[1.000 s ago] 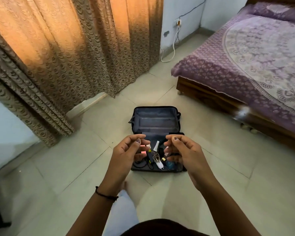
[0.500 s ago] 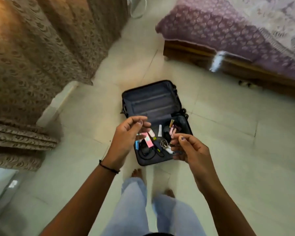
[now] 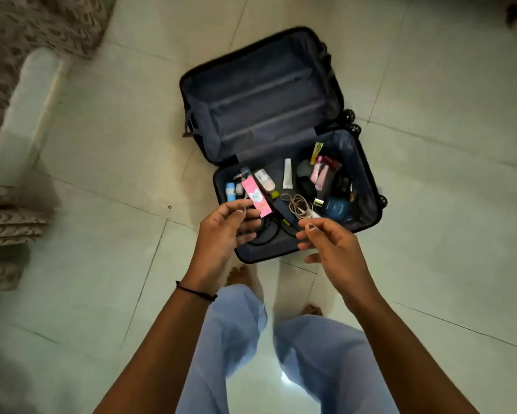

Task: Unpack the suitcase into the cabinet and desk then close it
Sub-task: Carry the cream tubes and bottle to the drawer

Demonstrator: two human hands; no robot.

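Suitcase (image 3: 263, 94) is lying open on the tiled floor (image 3: 430, 204) just ahead of the person's bare feet, far half bare, near half holding a pink tube (image 3: 255, 197), a white tube (image 3: 287, 177), a coiled cable (image 3: 299, 206) and a blue jar (image 3: 336, 208) among smaller bits. Left hand (image 3: 224, 234) is hovering over the near-left corner, fingers loosely curled and gripping nothing, while right hand (image 3: 329, 246) is hanging beside it over the near edge, fingers half spread and likewise empty.

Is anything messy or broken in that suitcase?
Nothing looks broken or spilled. The suitcase lies open on the floor; its far half is bare, while small bottles, tubes and a tangled white cable lie jumbled loose in the near half. Both hands hover empty.
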